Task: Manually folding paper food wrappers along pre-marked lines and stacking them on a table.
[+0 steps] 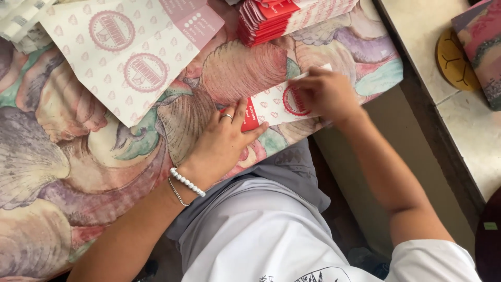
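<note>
There is one view only, from a camera worn on the person's head. It looks steeply down and slightly forward over the person's own chest and lap, which fill the bottom edge. The view is close: both forearms enter from below, and the left hand [222, 143] and right hand [323, 94] sit near the centre. The cloth [62, 156] spreads across the left and upper parts, running out of frame. A strip of floor [469, 130] shows at the right edge. With no second view, nothing is shared.
</note>
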